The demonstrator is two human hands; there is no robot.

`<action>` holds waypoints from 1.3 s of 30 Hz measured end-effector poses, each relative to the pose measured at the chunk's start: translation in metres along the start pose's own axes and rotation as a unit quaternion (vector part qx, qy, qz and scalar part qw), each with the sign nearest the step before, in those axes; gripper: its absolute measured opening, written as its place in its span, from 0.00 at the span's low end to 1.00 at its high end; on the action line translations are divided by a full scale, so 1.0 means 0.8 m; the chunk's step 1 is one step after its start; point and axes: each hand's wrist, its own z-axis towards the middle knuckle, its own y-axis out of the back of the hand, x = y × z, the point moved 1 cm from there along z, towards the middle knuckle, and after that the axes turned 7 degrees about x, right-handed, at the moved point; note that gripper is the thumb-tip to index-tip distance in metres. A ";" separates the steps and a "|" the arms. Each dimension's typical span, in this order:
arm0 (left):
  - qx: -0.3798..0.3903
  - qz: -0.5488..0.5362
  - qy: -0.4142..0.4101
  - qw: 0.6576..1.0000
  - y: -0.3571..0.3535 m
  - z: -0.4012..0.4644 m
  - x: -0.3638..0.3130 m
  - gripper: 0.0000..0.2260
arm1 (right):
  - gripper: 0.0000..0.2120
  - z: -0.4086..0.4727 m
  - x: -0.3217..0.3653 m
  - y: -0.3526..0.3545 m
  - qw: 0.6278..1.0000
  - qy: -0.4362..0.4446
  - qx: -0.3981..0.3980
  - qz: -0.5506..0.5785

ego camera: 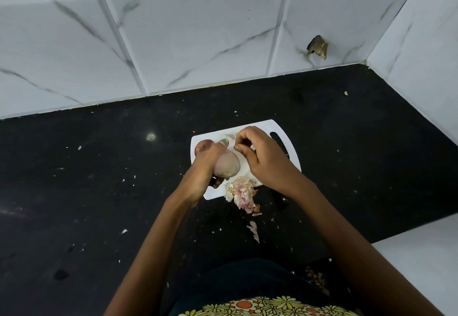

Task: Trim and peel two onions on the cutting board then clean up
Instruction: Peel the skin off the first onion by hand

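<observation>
A small white cutting board (262, 127) lies on the black counter. My left hand (203, 167) grips a pale, peeled onion (227, 165) above the board's left half. Behind that hand, at the board's far left corner, sits a second onion (202, 146) with reddish skin. My right hand (262, 157) hovers over the middle of the board with its fingers curled, and its fingertips pinch a small scrap of skin. A heap of pinkish onion peels (241, 193) lies at the board's near edge and spills onto the counter.
The black counter (99, 179) is dotted with small peel flakes, and a longer strip of peel (254, 230) lies in front of the board. A dark object (280, 200), partly hidden under my right wrist, lies right of the peels. White tiled walls stand behind and to the right.
</observation>
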 end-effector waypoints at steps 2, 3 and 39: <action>0.011 0.004 0.002 1.000 0.001 0.000 0.002 0.34 | 0.02 0.000 -0.008 0.003 1.000 -0.029 0.000 0.003; 0.014 0.000 0.004 1.000 0.002 0.000 0.004 0.34 | 0.03 -0.001 -0.012 0.005 0.999 -0.040 0.002 0.008; -0.005 -0.100 -0.001 0.995 -0.002 -0.003 -0.009 0.30 | 0.02 -0.008 0.026 0.028 0.992 0.020 0.047 0.117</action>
